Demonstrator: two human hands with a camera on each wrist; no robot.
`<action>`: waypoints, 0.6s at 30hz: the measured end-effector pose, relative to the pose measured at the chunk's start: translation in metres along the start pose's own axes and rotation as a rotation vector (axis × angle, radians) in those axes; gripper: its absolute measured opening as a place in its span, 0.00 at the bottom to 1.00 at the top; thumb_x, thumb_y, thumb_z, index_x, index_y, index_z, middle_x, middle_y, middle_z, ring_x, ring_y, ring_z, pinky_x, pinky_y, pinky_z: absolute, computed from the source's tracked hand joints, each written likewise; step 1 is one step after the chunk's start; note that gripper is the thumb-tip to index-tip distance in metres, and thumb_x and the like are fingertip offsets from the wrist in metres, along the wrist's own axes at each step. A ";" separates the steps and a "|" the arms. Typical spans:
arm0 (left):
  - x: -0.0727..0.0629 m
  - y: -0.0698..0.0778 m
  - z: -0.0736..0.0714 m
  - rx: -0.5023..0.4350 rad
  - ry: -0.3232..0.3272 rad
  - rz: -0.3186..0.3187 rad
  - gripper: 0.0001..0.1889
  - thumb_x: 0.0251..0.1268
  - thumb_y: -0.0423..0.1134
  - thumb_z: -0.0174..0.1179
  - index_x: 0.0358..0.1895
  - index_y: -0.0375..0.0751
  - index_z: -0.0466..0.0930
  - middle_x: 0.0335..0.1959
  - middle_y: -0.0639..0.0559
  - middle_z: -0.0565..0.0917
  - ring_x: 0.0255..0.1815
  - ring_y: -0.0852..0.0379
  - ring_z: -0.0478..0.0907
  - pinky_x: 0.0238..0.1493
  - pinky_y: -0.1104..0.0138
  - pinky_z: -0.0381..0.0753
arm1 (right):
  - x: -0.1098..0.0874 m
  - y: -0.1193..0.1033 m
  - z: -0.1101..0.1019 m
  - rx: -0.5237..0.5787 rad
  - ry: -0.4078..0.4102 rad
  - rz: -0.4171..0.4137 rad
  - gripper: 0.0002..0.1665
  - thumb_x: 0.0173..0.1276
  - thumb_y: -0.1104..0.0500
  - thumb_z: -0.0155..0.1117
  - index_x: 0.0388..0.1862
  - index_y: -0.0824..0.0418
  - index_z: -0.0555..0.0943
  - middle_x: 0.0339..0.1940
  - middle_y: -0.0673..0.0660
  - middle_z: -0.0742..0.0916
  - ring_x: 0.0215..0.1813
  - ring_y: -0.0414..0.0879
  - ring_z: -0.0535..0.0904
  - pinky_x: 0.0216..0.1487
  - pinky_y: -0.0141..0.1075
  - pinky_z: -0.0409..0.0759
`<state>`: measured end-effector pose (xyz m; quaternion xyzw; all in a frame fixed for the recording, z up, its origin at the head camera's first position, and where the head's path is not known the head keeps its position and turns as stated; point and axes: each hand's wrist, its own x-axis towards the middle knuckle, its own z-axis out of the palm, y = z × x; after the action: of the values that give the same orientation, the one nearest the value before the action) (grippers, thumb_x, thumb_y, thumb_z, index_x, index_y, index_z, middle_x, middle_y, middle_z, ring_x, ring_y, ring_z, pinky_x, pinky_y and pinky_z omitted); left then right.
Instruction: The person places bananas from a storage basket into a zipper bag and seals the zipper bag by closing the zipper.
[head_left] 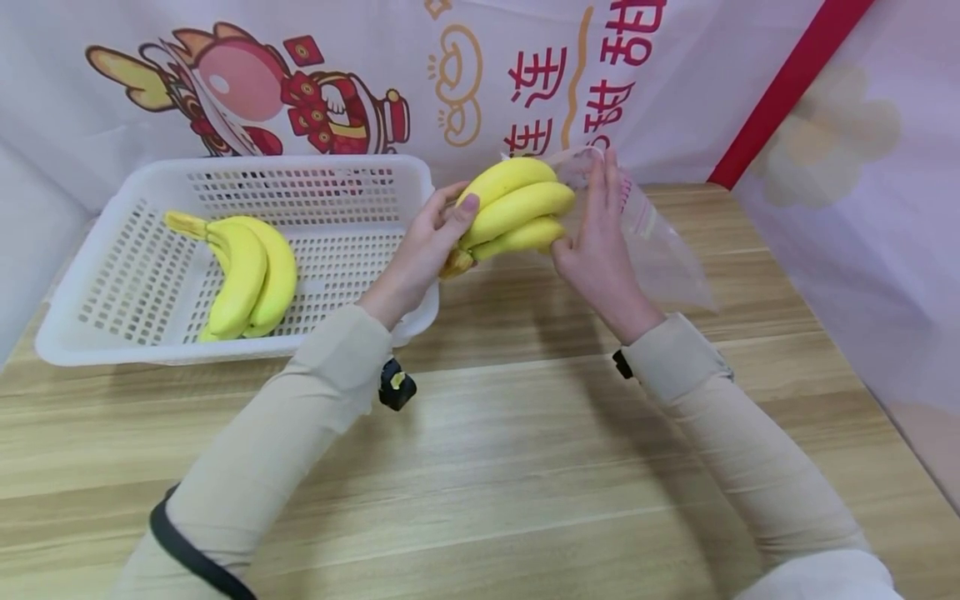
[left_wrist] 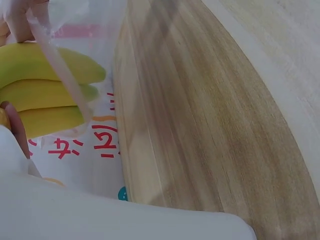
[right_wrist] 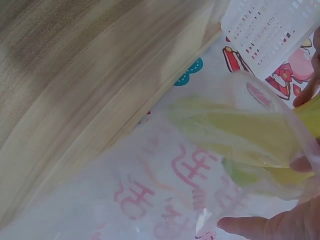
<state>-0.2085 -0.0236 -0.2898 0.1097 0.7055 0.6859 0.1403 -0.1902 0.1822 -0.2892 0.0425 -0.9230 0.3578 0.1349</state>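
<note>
My left hand point(head_left: 431, 242) grips a bunch of yellow bananas point(head_left: 517, 204) near the stem end, thumb across the top. The bananas point right, their tips inside the mouth of a clear plastic bag point(head_left: 667, 242). At the bag's mouth, my right hand point(head_left: 600, 242) holds the bag, two fingers stretched upward and the thumb side close to the lowest banana. Through the film in the right wrist view, the banana tips point(right_wrist: 220, 125) show. The left wrist view has the bag's rim point(left_wrist: 62, 75) crossing over the bananas point(left_wrist: 45, 92).
A white perforated plastic basket point(head_left: 360, 242) stands at the left on the wooden table point(head_left: 510, 467). Another bunch of bananas point(head_left: 251, 275) lies in it. Behind hangs a white printed cloth point(head_left: 480, 75) with a cartoon figure and red characters. A red strip point(head_left: 787, 92) runs down the right corner.
</note>
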 end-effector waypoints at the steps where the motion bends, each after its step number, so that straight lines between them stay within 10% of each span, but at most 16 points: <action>1: 0.000 -0.001 -0.001 -0.002 0.000 0.001 0.29 0.74 0.51 0.43 0.74 0.48 0.53 0.67 0.44 0.69 0.47 0.58 0.74 0.37 0.73 0.79 | 0.000 0.000 0.000 0.004 -0.005 0.001 0.56 0.55 0.72 0.51 0.78 0.58 0.35 0.80 0.50 0.36 0.80 0.47 0.30 0.78 0.44 0.54; 13: -0.001 -0.003 -0.001 -0.005 -0.019 0.003 0.37 0.63 0.42 0.59 0.74 0.51 0.52 0.72 0.51 0.61 0.63 0.54 0.71 0.53 0.66 0.77 | -0.001 0.001 0.002 0.005 -0.007 -0.029 0.55 0.56 0.74 0.51 0.78 0.60 0.36 0.80 0.51 0.38 0.80 0.51 0.31 0.73 0.46 0.64; 18: -0.001 -0.003 -0.001 0.008 -0.039 0.023 0.40 0.60 0.33 0.61 0.74 0.50 0.52 0.71 0.51 0.62 0.61 0.54 0.71 0.53 0.66 0.77 | 0.000 -0.001 -0.001 -0.012 -0.003 -0.030 0.55 0.56 0.74 0.51 0.78 0.61 0.36 0.80 0.51 0.38 0.80 0.47 0.35 0.45 0.36 0.79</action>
<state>-0.2081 -0.0253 -0.2927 0.1319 0.7042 0.6822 0.1457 -0.1902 0.1823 -0.2883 0.0563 -0.9246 0.3502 0.1389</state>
